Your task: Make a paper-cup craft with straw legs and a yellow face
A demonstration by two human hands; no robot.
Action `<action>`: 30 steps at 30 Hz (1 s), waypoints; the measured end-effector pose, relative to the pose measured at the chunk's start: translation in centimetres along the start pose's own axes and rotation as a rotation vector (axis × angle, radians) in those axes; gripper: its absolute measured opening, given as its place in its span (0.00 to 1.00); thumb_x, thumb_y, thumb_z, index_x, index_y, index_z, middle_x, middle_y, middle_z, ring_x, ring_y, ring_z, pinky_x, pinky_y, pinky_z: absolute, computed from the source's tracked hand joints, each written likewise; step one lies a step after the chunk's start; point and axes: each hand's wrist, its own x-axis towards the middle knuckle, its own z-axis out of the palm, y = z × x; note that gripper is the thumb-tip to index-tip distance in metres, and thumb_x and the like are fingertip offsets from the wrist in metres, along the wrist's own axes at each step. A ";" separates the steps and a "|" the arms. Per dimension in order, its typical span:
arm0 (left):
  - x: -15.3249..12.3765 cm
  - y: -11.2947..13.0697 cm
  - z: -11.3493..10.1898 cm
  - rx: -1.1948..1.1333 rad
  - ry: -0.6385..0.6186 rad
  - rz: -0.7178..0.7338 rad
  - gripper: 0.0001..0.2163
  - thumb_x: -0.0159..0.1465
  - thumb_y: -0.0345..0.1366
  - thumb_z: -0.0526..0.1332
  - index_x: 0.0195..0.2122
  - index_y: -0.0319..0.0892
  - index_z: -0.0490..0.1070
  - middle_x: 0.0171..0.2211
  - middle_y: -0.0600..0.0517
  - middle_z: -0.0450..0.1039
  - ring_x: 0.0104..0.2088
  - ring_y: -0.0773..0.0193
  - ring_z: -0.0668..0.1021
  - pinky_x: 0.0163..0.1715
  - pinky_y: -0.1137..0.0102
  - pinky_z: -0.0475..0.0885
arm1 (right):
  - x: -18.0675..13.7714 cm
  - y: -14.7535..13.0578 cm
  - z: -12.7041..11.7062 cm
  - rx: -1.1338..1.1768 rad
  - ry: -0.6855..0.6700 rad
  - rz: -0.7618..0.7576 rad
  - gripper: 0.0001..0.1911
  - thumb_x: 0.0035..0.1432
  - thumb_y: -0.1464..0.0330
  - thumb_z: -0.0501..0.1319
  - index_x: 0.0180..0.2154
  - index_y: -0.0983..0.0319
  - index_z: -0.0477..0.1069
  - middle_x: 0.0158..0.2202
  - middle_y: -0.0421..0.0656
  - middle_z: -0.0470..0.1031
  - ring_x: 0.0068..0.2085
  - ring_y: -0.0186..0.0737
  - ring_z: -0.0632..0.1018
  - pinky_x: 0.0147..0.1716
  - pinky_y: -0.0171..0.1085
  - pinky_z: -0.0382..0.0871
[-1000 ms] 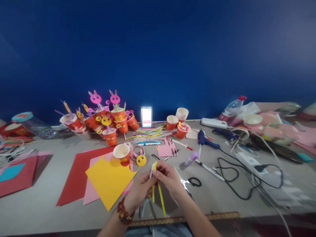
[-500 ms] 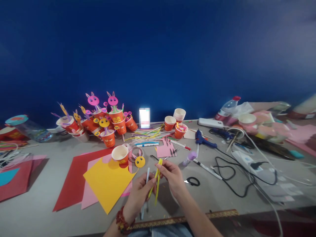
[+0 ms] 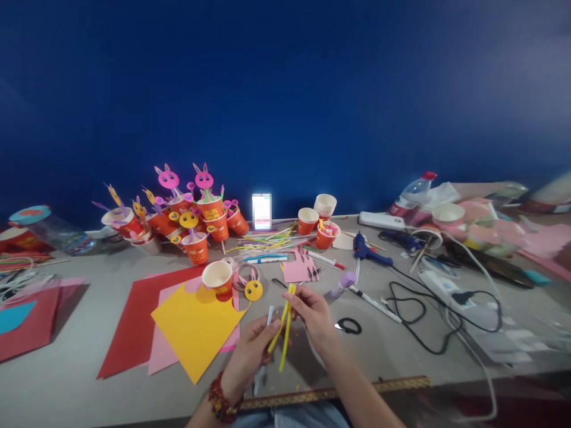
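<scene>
My left hand point(image 3: 247, 352), with a red bead bracelet at the wrist, is closed around a pale blue-white straw point(image 3: 269, 314) that points up and away. My right hand point(image 3: 314, 315) pinches two yellow straws point(image 3: 285, 324) near their top ends; they hang down between both hands, crossing slightly. Both hands hover just above the grey table point(image 3: 66, 380) near its front edge. A yellow paper sheet point(image 3: 196, 327) lies just left of my left hand.
Red and pink paper sheets point(image 3: 134, 321) lie under the yellow one. An orange paper cup point(image 3: 218, 277) and a yellow bunny cut-out point(image 3: 254, 290) sit behind my hands. Decorated cups point(image 3: 196, 220) stand at the back left. Scissors point(image 3: 348, 326), a blue glue gun point(image 3: 368, 252), cables point(image 3: 428, 321) and a bottle point(image 3: 413, 193) fill the right side.
My right hand has pulled the yellow straws apart from the pale straw and tilted them; the pale straw now stays alone in my left hand. The view shifted slightly.
</scene>
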 end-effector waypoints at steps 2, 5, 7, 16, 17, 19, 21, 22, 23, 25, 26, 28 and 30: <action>-0.2 0.2 0.0 0.018 -0.024 -0.006 0.23 0.57 0.56 0.66 0.33 0.36 0.76 0.18 0.56 0.67 0.16 0.76 0.54 0.17 0.74 0.42 | 0.0 -0.1 0.0 -0.002 -0.003 0.000 0.19 0.49 0.53 0.72 0.26 0.62 0.74 0.20 0.35 0.67 0.21 0.31 0.66 0.22 0.32 0.60; -0.2 0.3 -0.2 0.030 -0.062 -0.031 0.23 0.56 0.55 0.68 0.35 0.36 0.77 0.19 0.52 0.73 0.15 0.77 0.53 0.17 0.74 0.42 | 0.0 -0.2 0.0 -0.008 -0.003 -0.001 0.19 0.49 0.54 0.72 0.25 0.62 0.73 0.19 0.35 0.66 0.21 0.31 0.65 0.22 0.31 0.60; -0.2 0.2 -0.3 0.031 -0.064 -0.050 0.23 0.54 0.55 0.69 0.35 0.36 0.78 0.19 0.53 0.72 0.14 0.78 0.52 0.17 0.74 0.42 | -0.1 -0.2 0.1 -0.015 -0.001 -0.005 0.19 0.49 0.53 0.72 0.25 0.61 0.72 0.19 0.35 0.66 0.20 0.31 0.65 0.21 0.32 0.60; 0.0 -0.2 0.0 0.257 0.003 0.128 0.22 0.58 0.58 0.64 0.32 0.40 0.80 0.19 0.57 0.61 0.20 0.70 0.59 0.20 0.73 0.52 | -0.2 -0.6 0.2 -0.030 0.036 -0.025 0.19 0.49 0.53 0.72 0.25 0.61 0.73 0.18 0.35 0.68 0.20 0.31 0.66 0.21 0.32 0.61; 0.0 -0.2 0.0 0.272 -0.002 0.136 0.22 0.58 0.58 0.65 0.32 0.40 0.79 0.18 0.57 0.60 0.20 0.70 0.59 0.20 0.73 0.51 | -0.2 -0.6 0.2 -0.027 0.039 -0.025 0.19 0.49 0.53 0.72 0.24 0.61 0.73 0.18 0.35 0.68 0.20 0.31 0.66 0.21 0.32 0.61; 0.0 -0.2 0.0 0.294 -0.002 0.155 0.22 0.58 0.57 0.64 0.30 0.40 0.78 0.18 0.57 0.61 0.20 0.70 0.59 0.20 0.74 0.52 | -0.1 -0.6 0.3 -0.015 0.042 -0.025 0.19 0.49 0.53 0.72 0.24 0.61 0.72 0.18 0.35 0.68 0.20 0.31 0.66 0.21 0.31 0.61; -0.1 -0.3 0.0 0.323 0.002 0.196 0.22 0.60 0.57 0.63 0.29 0.40 0.77 0.20 0.55 0.64 0.21 0.69 0.62 0.21 0.74 0.55 | -0.1 -0.6 0.3 0.006 0.046 -0.022 0.19 0.49 0.54 0.72 0.24 0.62 0.73 0.18 0.35 0.68 0.20 0.31 0.66 0.21 0.31 0.61; -0.1 -0.3 0.0 0.335 0.005 0.219 0.22 0.61 0.57 0.62 0.30 0.40 0.76 0.21 0.54 0.67 0.22 0.68 0.64 0.22 0.74 0.56 | -0.1 -0.6 0.3 0.018 0.050 -0.021 0.19 0.49 0.54 0.72 0.24 0.62 0.73 0.18 0.35 0.68 0.20 0.30 0.66 0.21 0.31 0.61; -0.1 -0.4 0.1 0.344 0.007 0.242 0.22 0.62 0.56 0.61 0.30 0.40 0.76 0.22 0.53 0.69 0.23 0.67 0.66 0.23 0.73 0.57 | 0.0 -0.6 0.3 0.030 0.055 -0.021 0.19 0.48 0.54 0.72 0.25 0.62 0.73 0.19 0.35 0.68 0.20 0.30 0.66 0.21 0.31 0.61; -0.2 -0.5 0.3 0.345 0.011 0.275 0.22 0.63 0.56 0.60 0.30 0.39 0.76 0.23 0.52 0.71 0.24 0.66 0.67 0.24 0.73 0.59 | -0.1 -0.7 0.3 0.050 0.065 -0.024 0.18 0.48 0.55 0.73 0.25 0.62 0.74 0.19 0.35 0.68 0.20 0.30 0.66 0.21 0.31 0.61; -0.2 -0.6 0.4 0.340 0.014 0.286 0.22 0.63 0.56 0.60 0.31 0.39 0.76 0.22 0.52 0.71 0.23 0.66 0.67 0.24 0.72 0.59 | -0.1 -0.7 0.3 0.058 0.071 -0.027 0.18 0.48 0.54 0.72 0.25 0.62 0.74 0.19 0.35 0.68 0.20 0.30 0.66 0.21 0.31 0.61; -0.4 -0.7 0.7 0.319 0.026 0.289 0.22 0.63 0.56 0.60 0.31 0.40 0.76 0.20 0.52 0.71 0.21 0.67 0.65 0.23 0.72 0.58 | -0.2 -0.8 0.2 0.072 0.083 -0.034 0.18 0.48 0.54 0.72 0.26 0.62 0.75 0.20 0.36 0.68 0.20 0.30 0.66 0.21 0.31 0.62; -0.5 -0.8 0.9 0.308 0.041 0.282 0.22 0.63 0.57 0.60 0.31 0.40 0.75 0.18 0.53 0.70 0.19 0.68 0.62 0.22 0.72 0.56 | -0.3 -0.9 0.2 0.085 0.093 -0.042 0.18 0.48 0.54 0.72 0.26 0.62 0.75 0.21 0.36 0.68 0.21 0.31 0.66 0.21 0.32 0.62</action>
